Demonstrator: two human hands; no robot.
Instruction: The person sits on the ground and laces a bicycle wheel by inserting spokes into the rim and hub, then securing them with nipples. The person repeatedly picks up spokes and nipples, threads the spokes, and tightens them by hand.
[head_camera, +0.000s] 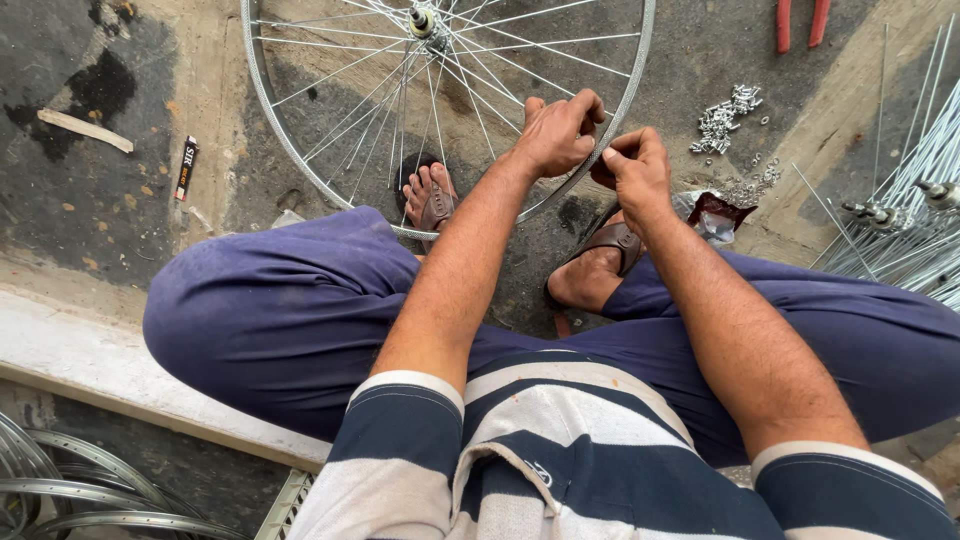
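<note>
Head view: wheel (330, 150) stood on floor (130, 200) before seated person, rim gripped by left hand (556, 130), fingers curled over its edge. Right hand (632, 165) held just beside, fingers pinched on something too small to tell. Nipples (722, 118) heaped nearby; spokes (915, 215) piled at right.

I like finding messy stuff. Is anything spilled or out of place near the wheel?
Yes. Small silver metal bits lie scattered loose on the ground right of the wheel rim, beside a torn packet. A dark stain marks the floor at far left. Both hands, left and right, work at the rim.
</note>
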